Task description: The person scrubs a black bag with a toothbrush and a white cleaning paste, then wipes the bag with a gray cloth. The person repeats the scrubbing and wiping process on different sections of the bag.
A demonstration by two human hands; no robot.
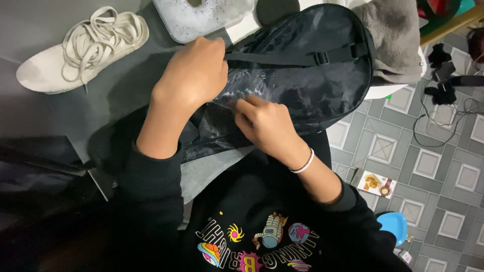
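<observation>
- Bag [307, 75]: a dark, glossy fabric bag lying across the grey tabletop [45, 116], its near edge overhanging toward the person's lap. All places below are given relative to the bag.
- Strap [297, 58]: a black webbing band with a plastic buckle, running across the upper face of the bag.
- Left hand [194, 75]: at the bag's left end, grip clenched on the strap where it meets the bag's edge; the wrist is bent and the knuckles face the camera.
- Right hand [264, 123]: on the bag's near edge, fingertips pinching the fabric there; a white bracelet [304, 163] sits on the wrist.
- Handling, as judged: the bag looks soft and light, with little stiffness; its sheen suggests a slick surface that may slide under flat fingers. The webbing strap and the seamed edge seem the surest places to take hold.
- Shoe [83, 48]: a white laced sneaker, well left of the bag, on the tabletop.
- Tray [199, 17]: a pale speckled slab just beyond the bag's upper left corner.
- Cloth [390, 45]: grey, folded, touching the bag's right end.
- Floor [433, 166]: patterned grey tiles to the right of the bag, with cables and a small card lying on them.
</observation>
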